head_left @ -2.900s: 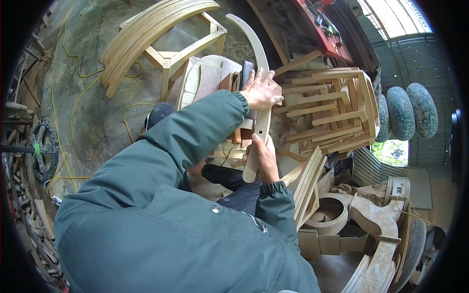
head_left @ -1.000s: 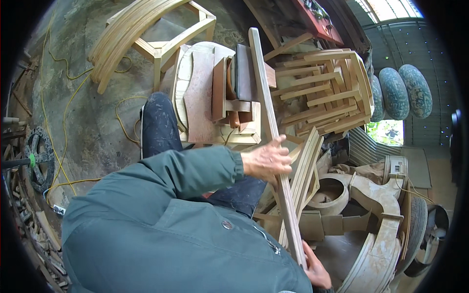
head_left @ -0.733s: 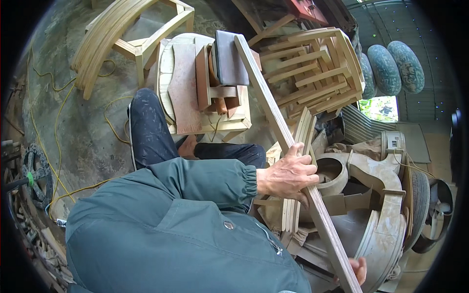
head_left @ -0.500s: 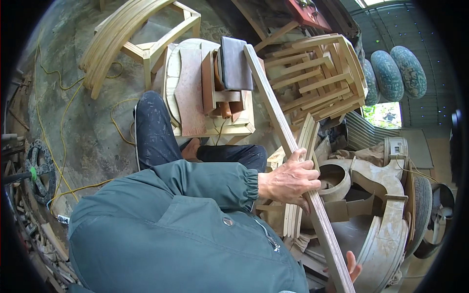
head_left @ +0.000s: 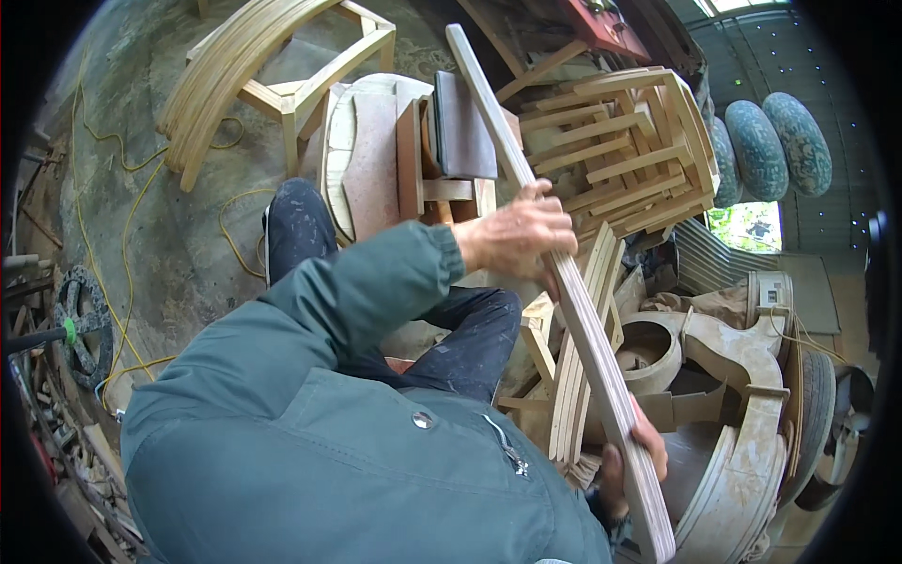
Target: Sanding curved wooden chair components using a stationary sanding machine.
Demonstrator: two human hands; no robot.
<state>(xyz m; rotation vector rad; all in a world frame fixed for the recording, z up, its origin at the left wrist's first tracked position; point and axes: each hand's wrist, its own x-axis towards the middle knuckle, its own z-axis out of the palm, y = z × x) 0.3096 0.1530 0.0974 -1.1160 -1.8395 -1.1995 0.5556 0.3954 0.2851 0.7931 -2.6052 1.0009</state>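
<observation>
A long, slightly curved wooden strip [head_left: 584, 324] with layered edges slants across the view from top middle to bottom right. My left hand [head_left: 520, 228] is closed round its upper-middle part, a little blurred. Lower down, my right hand [head_left: 643, 449] grips the same strip, thumb on one side and fingers on the other; part of that hand is hidden behind the wood. The strip's far end passes beside a dark flat-faced block [head_left: 467, 127] set in a wooden housing on a low stand. Whether the two touch is hard to tell.
Stacked wooden frames [head_left: 620, 150] stand at the far right, and a curved wooden frame [head_left: 230, 80] at the far left. Several pale strips [head_left: 584, 362] lean behind the held one. A large dusty metal machine [head_left: 742, 376] is on the right. A yellow cord [head_left: 125, 254] crosses the floor.
The strip has shifted away from me and slightly left. My left hand has moved up and left with it. My right hand, earlier with fingers spread by the near end, now grips the strip.
</observation>
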